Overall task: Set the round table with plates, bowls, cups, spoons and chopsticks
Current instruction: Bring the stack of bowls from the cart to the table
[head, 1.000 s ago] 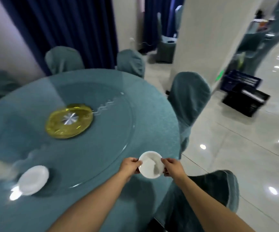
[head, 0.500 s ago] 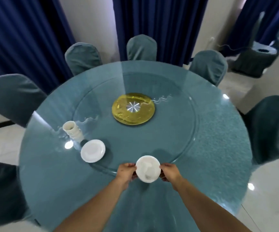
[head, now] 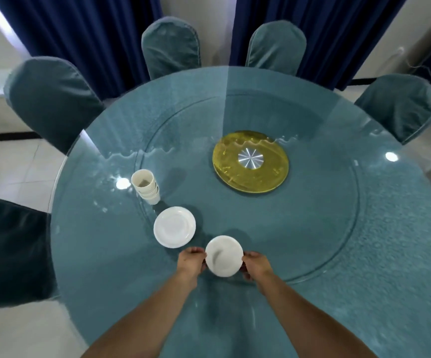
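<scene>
Both hands hold one small white bowl (head: 224,255) between them. The left hand (head: 191,264) grips its left rim with curled fingers, thumb near the top edge, and the right hand (head: 256,266) grips the right rim the same way, so the bowl is pinched from opposite sides. Its mouth faces up and slightly toward the camera; being round, it has no long axis, and whether its base touches the glass cannot be told. It sits over the near part of the round table (head: 390,254), right at the near edge of the glass turntable (head: 312,228), roughly in front of the person's body.

Just up and left of the bowl, close but apart from it, a white plate (head: 174,230) lies flat on the turntable, face up. Farther in the same direction stands a stack of cream cups (head: 145,186), mouths up, the stack leaning a little to the left. A yellow disc (head: 250,161) with a silver hub marks the centre of the turntable, well apart from the bowl.

Teal-covered chairs (head: 170,47) ring the far side of the table, with dark blue curtains (head: 80,34) behind them and pale floor tiles (head: 15,164) at the left.
</scene>
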`<state>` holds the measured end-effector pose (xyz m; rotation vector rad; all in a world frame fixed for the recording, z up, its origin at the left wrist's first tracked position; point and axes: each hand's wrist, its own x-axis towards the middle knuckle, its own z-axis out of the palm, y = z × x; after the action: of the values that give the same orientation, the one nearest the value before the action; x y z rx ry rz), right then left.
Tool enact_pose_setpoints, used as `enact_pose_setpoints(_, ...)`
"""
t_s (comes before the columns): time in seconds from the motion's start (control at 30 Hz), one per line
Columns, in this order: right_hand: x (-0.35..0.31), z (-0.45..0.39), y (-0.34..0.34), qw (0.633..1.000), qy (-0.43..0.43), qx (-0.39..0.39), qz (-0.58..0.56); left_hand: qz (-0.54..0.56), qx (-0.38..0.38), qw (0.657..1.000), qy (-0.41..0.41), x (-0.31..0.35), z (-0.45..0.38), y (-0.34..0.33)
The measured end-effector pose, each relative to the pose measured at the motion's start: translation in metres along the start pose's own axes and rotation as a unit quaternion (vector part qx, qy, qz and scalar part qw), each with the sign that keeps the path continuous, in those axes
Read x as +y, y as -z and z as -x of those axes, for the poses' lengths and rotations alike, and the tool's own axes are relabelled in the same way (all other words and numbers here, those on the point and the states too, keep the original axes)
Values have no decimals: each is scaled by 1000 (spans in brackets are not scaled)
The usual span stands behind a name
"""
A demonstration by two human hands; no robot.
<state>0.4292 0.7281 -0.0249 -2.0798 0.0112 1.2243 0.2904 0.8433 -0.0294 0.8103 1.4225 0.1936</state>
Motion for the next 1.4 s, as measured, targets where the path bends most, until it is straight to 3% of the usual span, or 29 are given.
enact_pose_setpoints(0.23, -7, -12, -23, 999, 1, 4, -32, 39, 23, 999, -6, 3, -16, 15)
enact_pose_setpoints(0.47, 12, 3, -16, 997, -20, 1, -74, 48, 41, 997, 40, -24, -8, 24)
enact_pose_setpoints(0.8, 78, 70, 60, 991, 22, 53, -121, -79, -63, 995, 7, -60, 72, -15)
enact_pose_setpoints(1.1, 213, 174, 194, 963, 54, 159, -210, -189, -177, 963, -74, -128, 209, -119)
enact_pose_setpoints(1.4, 393, 301, 291, 893, 21, 311, -324, -316, -344, 876, -124, -245, 345, -227)
